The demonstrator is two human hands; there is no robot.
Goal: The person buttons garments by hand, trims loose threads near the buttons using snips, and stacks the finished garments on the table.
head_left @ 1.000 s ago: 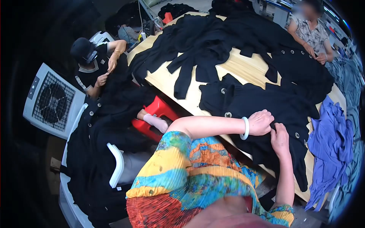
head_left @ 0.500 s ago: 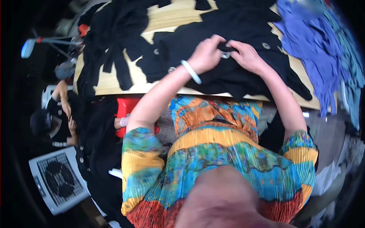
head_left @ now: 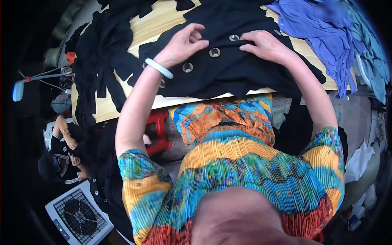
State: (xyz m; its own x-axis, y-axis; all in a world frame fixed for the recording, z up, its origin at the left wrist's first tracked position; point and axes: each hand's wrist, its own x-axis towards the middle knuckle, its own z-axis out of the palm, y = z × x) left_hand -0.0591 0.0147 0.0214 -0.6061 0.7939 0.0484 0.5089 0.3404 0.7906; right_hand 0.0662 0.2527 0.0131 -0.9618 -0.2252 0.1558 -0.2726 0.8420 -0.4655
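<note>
A black garment (head_left: 228, 77) lies spread on the wooden table, with a row of large round buttons running along it. My left hand (head_left: 183, 45), a pale bangle (head_left: 159, 68) at its wrist, is over the garment's left part with curled fingers apart and nothing between them. To the right, my right hand (head_left: 265, 47) is beside one button (head_left: 234, 37), thumb and forefinger spread apart. Between the hands lies another button (head_left: 214, 52); a third button (head_left: 188, 67) is just below my left hand. I cannot tell whether the fingertips touch the cloth.
More black garments (head_left: 108, 45) cover the left of the wooden table (head_left: 157, 24). Purple cloth (head_left: 314, 36) and teal cloth (head_left: 367, 53) hang over its right end. A red stool (head_left: 159, 130) stands below. At left are a seated person (head_left: 67, 151) and a fan (head_left: 79, 212).
My hands were close together, fingers pinched at a button on the black garment. They have parted, the left moving left and the right slightly rightward. The view has shifted a little.
</note>
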